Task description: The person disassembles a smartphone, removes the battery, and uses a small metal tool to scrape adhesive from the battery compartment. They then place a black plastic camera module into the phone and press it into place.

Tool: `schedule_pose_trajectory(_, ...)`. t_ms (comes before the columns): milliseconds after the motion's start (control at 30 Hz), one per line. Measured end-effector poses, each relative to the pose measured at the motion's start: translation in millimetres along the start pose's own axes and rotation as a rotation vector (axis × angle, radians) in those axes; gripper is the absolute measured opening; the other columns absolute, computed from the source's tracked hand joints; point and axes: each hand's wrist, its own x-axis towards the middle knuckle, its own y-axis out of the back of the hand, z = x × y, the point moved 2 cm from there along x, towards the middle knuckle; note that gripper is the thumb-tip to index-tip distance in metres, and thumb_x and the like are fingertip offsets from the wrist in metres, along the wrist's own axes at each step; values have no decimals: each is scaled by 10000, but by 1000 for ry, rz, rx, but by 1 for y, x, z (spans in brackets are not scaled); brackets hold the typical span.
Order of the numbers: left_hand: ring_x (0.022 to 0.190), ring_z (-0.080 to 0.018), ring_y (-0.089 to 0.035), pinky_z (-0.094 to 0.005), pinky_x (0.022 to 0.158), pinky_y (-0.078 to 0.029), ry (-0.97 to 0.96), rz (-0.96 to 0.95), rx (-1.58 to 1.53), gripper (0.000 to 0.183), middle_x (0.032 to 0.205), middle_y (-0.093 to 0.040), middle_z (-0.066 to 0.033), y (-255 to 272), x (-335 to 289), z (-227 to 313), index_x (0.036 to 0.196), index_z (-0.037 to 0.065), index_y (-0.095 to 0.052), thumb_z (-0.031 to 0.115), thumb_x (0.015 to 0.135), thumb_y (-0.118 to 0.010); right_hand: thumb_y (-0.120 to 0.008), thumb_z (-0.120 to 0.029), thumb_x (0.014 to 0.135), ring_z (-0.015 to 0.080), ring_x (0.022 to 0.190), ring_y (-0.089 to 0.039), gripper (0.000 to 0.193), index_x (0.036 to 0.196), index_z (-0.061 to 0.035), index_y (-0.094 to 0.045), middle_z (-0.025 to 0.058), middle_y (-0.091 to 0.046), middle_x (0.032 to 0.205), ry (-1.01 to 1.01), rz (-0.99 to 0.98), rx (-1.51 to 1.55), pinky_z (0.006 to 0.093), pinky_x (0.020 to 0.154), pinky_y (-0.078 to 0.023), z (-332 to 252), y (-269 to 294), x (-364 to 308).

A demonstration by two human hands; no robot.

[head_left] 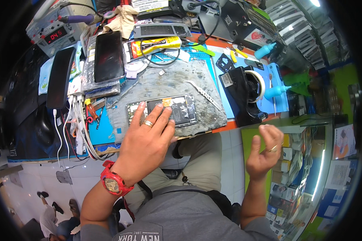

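An opened phone (183,109) with its battery and inner boards bare lies on a worn grey work mat (165,74). My left hand (149,134) rests over it, fingers stretched out and pressing lightly on its inner face. It wears a ring and a red watch. To the right of the bench edge, my right hand (265,152) hangs in the air. Its fingers are loosely bent, apart from the thumb, and nothing shows between them. Pale curved tweezers (204,94) lie on the mat beyond the phone's right end.
A dark-screened phone (109,56) and another phone (61,78) lie at the left, near white cables (74,116). A tape roll (259,86) and turquoise bottles (275,91) stand right. A power supply (56,36) sits far left; a glass display case (297,172) is below right.
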Motion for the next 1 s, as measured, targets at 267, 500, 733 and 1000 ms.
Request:
schedule_pose_trajectory(267,1425,-373,-625,-651,1284,-341,34,16,-29,305,1430,-713,-188,1,7,5,1208,8,-763,116,926,-807,-714,-125,1105,130,1054,-676,199,1203,39,-767,59,-742,1145,-673,-199,538,316,983,-536,91,11,35)
schedule_pose_trajectory(500,1409,-355,-641,-647,1282,-345,31,16,-10,301,1445,-710,-165,-1,5,3,1200,20,-766,150,934,-819,-741,-228,1102,100,988,-715,241,1209,-12,-762,26,-758,1126,-882,-576,806,311,883,-612,110,3,50)
schedule_pose_trajectory(733,1409,-355,-638,-650,1281,-346,40,3,-15,308,1436,-712,-166,-1,3,2,1212,25,-763,151,937,-818,-692,-144,1107,189,1039,-756,163,1163,6,-724,79,-738,1210,-993,-531,1095,445,930,-689,107,-2,53)
schedule_pose_trajectory(1000,1444,-366,-614,-649,1307,-298,50,-12,-25,323,1446,-701,-174,1,4,4,1221,8,-754,126,926,-812,-661,-105,1104,240,1168,-731,132,1054,9,-706,155,-618,1477,-923,-353,1247,486,1063,-622,103,1,19)
